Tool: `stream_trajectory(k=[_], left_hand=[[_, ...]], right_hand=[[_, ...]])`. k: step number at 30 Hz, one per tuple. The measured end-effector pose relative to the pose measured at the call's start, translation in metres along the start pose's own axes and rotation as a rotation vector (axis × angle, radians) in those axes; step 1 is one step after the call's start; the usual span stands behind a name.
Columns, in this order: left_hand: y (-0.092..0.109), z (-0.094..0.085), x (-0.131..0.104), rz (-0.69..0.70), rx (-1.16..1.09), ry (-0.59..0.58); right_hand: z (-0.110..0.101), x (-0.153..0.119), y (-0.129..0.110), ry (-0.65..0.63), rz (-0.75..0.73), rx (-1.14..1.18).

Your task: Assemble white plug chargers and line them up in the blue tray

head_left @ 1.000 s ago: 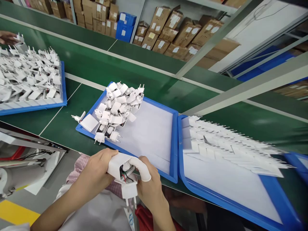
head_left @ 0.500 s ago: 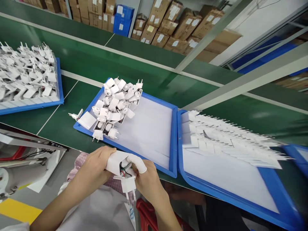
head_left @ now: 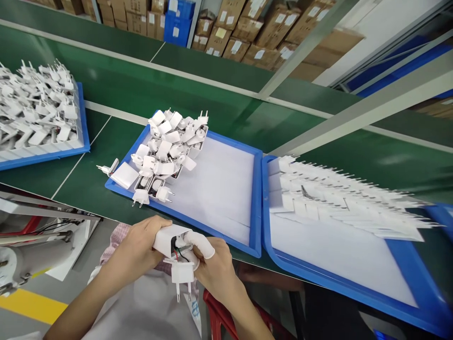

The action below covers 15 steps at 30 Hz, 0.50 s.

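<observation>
Beyond a green tabletop, cartons fill shelves. Below its near edge, my left hand's grip is closed around a white adapter case; my right hand's grip, fingertips covered, pinches at its wired open end.

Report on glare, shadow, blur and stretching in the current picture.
Head view: faint glare on the green panel; deep shadow beneath the bench, lower right; the right-hand plugs stretched and smeared sideways; the held adapter comparatively sharp, its wires' colours readable.
</observation>
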<state>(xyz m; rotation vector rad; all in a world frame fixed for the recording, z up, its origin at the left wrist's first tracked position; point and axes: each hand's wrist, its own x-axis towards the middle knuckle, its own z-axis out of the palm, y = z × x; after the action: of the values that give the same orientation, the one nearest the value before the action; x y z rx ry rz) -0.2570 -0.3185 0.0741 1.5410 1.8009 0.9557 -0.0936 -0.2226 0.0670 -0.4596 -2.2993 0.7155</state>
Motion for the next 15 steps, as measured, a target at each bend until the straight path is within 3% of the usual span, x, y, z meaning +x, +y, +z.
stream_trajectory(k=[5,11,15], left_hand=[[0.0,0.002,0.001,0.031,-0.019,0.004],[0.0,0.005,0.003,0.118,0.046,0.057],[-0.001,0.006,0.003,0.197,0.094,0.08]], right_hand=[[-0.002,-0.005,-0.009,0.085,0.062,-0.013],[-0.005,-0.012,-0.012,0.119,-0.08,-0.18],[-0.005,-0.014,-0.01,0.096,-0.059,-0.162]])
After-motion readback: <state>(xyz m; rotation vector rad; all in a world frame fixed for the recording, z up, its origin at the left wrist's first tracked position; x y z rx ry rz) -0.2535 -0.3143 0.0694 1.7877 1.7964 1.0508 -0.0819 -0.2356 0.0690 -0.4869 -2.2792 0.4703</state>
